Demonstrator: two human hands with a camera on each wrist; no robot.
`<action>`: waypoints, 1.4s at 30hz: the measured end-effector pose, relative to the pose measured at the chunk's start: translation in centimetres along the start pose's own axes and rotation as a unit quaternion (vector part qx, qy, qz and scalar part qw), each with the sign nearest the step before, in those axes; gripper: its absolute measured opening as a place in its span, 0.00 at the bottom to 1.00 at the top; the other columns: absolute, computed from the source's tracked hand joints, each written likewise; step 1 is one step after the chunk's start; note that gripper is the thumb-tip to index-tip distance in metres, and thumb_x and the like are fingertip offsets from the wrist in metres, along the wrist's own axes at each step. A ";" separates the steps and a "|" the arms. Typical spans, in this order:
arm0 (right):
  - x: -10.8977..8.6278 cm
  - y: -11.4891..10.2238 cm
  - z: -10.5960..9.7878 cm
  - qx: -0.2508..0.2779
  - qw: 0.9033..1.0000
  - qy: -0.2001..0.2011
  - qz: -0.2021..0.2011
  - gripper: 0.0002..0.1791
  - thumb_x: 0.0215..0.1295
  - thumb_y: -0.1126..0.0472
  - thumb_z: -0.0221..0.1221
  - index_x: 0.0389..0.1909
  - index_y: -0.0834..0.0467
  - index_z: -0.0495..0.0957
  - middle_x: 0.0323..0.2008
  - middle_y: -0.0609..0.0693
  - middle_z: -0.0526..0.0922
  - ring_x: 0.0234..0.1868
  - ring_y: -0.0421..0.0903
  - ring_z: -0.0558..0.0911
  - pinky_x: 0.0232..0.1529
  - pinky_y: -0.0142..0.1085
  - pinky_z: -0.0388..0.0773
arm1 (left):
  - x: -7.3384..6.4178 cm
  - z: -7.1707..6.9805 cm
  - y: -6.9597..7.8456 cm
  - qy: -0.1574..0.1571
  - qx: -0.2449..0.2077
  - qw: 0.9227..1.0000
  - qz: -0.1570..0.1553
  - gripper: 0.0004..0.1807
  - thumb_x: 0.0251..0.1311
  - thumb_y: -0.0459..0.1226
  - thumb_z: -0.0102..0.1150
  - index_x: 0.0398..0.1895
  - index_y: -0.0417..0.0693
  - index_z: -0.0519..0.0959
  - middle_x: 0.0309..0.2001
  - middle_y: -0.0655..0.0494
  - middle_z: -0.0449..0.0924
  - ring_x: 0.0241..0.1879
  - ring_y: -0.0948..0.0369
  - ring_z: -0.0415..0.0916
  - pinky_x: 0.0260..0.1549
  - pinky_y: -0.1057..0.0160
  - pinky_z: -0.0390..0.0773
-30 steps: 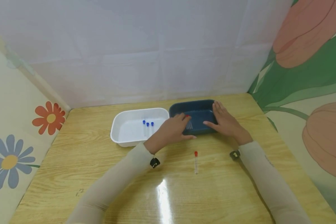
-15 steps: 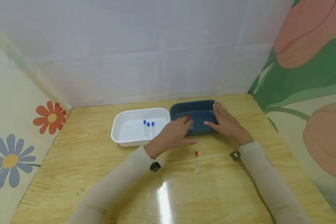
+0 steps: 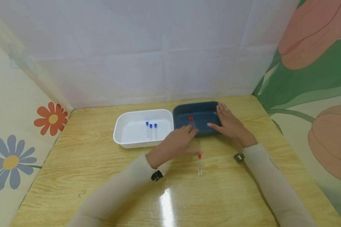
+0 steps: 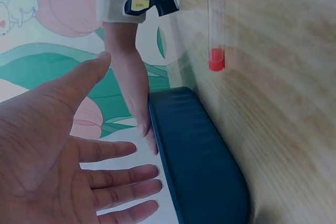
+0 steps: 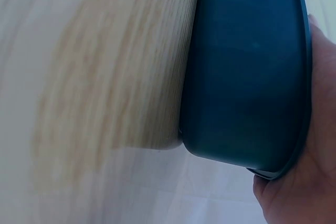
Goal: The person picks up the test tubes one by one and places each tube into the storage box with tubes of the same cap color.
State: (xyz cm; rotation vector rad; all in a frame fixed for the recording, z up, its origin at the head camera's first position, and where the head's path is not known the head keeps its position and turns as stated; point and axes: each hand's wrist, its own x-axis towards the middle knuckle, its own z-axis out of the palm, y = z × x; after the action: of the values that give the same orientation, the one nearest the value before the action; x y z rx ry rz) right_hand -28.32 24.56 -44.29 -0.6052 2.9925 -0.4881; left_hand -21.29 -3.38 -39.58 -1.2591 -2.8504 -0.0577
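Note:
In the head view my left hand (image 3: pixel 171 143) hovers palm down over the near edge of the dark blue tray (image 3: pixel 206 115), fingers extended and thumb spread. The left wrist view shows nothing in its palm. Its thumb appears near a red-capped test tube (image 3: pixel 200 165) lying on the table. Red-capped tubes (image 3: pixel 190 118) lie inside the blue tray, partly hidden by the left fingers. My right hand (image 3: pixel 231 124) rests along the tray's right rim with straight fingers; the right wrist view shows that hand (image 5: pixel 310 177) against the rim.
A white tray (image 3: pixel 125 143) stands left of the blue one, with three blue-capped tubes (image 3: pixel 151 126) inside. The wooden table (image 3: pixel 82 151) ends at a white backdrop (image 3: pixel 125 75) behind both trays. Painted walls flank the table.
My left hand has drawn back out of the blue tray towards the table's front, uncovering more of the red-capped tubes. My right hand stays at the tray's right rim.

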 end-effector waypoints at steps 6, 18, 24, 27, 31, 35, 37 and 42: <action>0.0 0.1 0.1 0.000 1.000 0.001 0.001 0.58 0.72 0.26 0.43 0.79 0.64 0.30 0.80 0.59 0.28 0.80 0.51 0.28 0.78 0.53 0.37 | -0.7 0.4 0.6 0.007 0.002 1.000 0.010 0.49 0.61 0.70 0.56 0.72 0.42 0.69 0.62 0.44 0.74 0.55 0.52 0.78 0.46 0.56 0.84; 0.0 0.2 0.2 0.006 1.000 0.004 0.001 0.58 0.71 0.26 0.43 0.79 0.64 0.30 0.80 0.58 0.27 0.80 0.51 0.28 0.78 0.54 0.38 | -1.7 1.4 1.6 -0.008 -0.031 0.999 0.020 0.50 0.57 0.70 0.60 0.70 0.41 0.71 0.54 0.49 0.75 0.45 0.57 0.75 0.39 0.59 0.82; 0.0 0.2 0.1 0.001 1.000 0.005 0.002 0.58 0.71 0.26 0.43 0.79 0.64 0.31 0.81 0.58 0.28 0.80 0.51 0.28 0.78 0.52 0.38 | -1.9 2.5 2.1 -0.036 -0.017 0.999 0.027 0.53 0.54 0.72 0.60 0.70 0.42 0.70 0.56 0.50 0.74 0.51 0.57 0.75 0.47 0.58 0.81; 0.0 0.2 0.1 0.000 1.000 0.002 0.001 0.58 0.71 0.26 0.43 0.79 0.65 0.31 0.81 0.59 0.28 0.80 0.52 0.28 0.78 0.52 0.38 | -2.0 2.8 2.4 -0.055 -0.012 0.998 0.027 0.55 0.53 0.73 0.60 0.72 0.42 0.69 0.57 0.50 0.73 0.54 0.57 0.74 0.49 0.57 0.80; 0.0 0.2 0.1 0.000 1.000 0.003 0.002 0.58 0.71 0.26 0.43 0.79 0.65 0.31 0.81 0.59 0.28 0.80 0.52 0.28 0.78 0.52 0.38 | -2.1 3.1 2.8 -0.065 -0.001 0.997 0.027 0.54 0.51 0.73 0.62 0.70 0.42 0.70 0.55 0.51 0.73 0.52 0.57 0.73 0.46 0.58 0.80; 0.0 0.2 0.1 0.000 1.000 0.007 0.001 0.58 0.71 0.26 0.43 0.79 0.64 0.31 0.81 0.59 0.29 0.80 0.51 0.29 0.78 0.52 0.38 | -2.2 3.4 3.0 -0.067 0.014 0.997 0.027 0.54 0.48 0.73 0.64 0.68 0.44 0.72 0.53 0.53 0.74 0.51 0.57 0.73 0.44 0.58 0.80; 0.0 0.1 0.2 0.000 1.000 0.008 0.000 0.58 0.71 0.26 0.43 0.80 0.64 0.31 0.81 0.58 0.28 0.80 0.51 0.29 0.78 0.52 0.38 | -2.1 3.6 3.0 -0.069 0.018 0.997 0.028 0.54 0.46 0.74 0.64 0.67 0.44 0.73 0.52 0.53 0.74 0.51 0.57 0.73 0.44 0.58 0.79; -0.1 0.0 0.1 0.001 1.000 0.008 0.001 0.58 0.71 0.26 0.43 0.80 0.64 0.31 0.81 0.58 0.28 0.80 0.51 0.29 0.78 0.52 0.38 | -2.0 4.1 3.1 -0.071 0.031 0.997 0.030 0.53 0.45 0.75 0.64 0.65 0.46 0.73 0.50 0.55 0.73 0.50 0.58 0.73 0.42 0.59 0.79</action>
State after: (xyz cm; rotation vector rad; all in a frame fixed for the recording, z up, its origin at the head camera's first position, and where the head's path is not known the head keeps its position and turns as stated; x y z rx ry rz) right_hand -28.25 24.54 -44.40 -0.5998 3.0082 -0.4974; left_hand -17.67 -2.62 -43.64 -1.3894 -2.9012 0.1259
